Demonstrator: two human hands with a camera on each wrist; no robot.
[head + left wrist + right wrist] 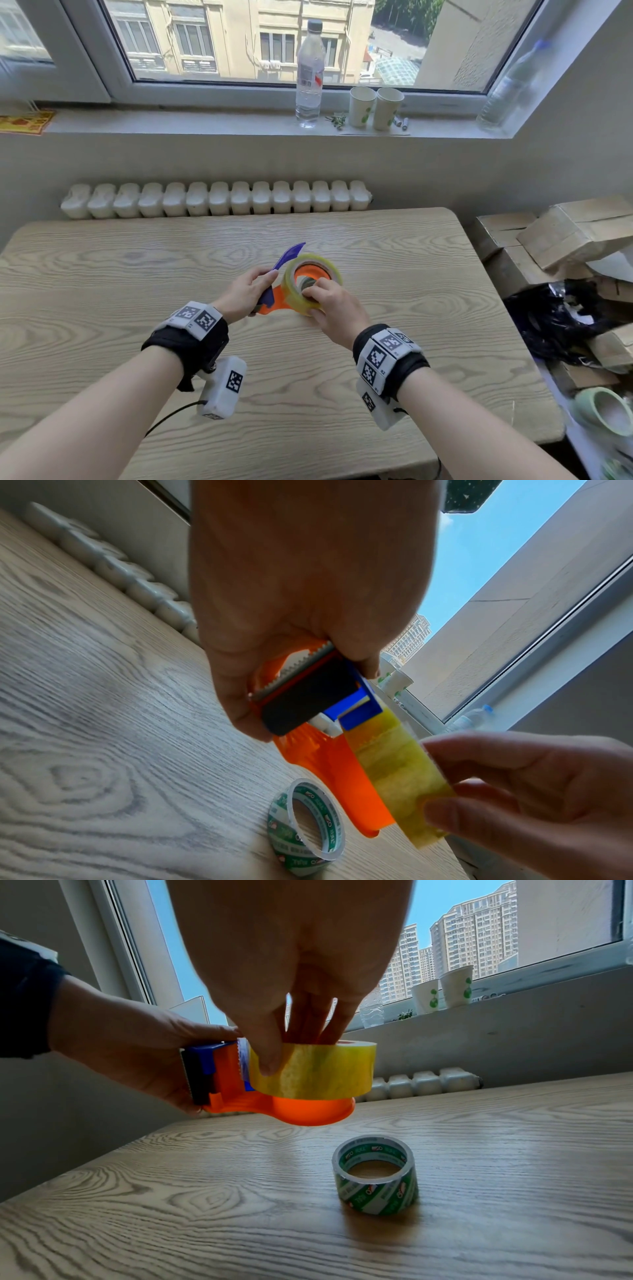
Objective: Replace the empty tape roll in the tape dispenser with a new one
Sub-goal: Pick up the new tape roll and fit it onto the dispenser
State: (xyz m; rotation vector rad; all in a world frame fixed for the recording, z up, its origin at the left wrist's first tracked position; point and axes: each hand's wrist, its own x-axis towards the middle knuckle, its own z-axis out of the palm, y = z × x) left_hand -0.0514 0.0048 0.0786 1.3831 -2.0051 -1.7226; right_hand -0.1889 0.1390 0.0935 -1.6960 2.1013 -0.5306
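My left hand (253, 287) grips the cutter end of an orange tape dispenser (274, 303) with a blue handle (289, 257), holding it just above the wooden table (137, 274). A full yellowish clear tape roll (337, 274) sits around the dispenser's orange hub. My right hand (318, 298) pinches that tape roll (325, 1074), with the thumb on its outer face and the fingers inside the ring. An empty core (377, 1194) printed green and white stands on the table below the dispenser (308, 1112). In the left wrist view the core (284, 831) lies beside the orange body (346, 777).
A radiator (215, 200) runs behind the table. On the window sill stand a water bottle (310, 75) and two paper cups (375, 108). Cardboard boxes (565, 233) and a black bag (555, 318) crowd the right side.
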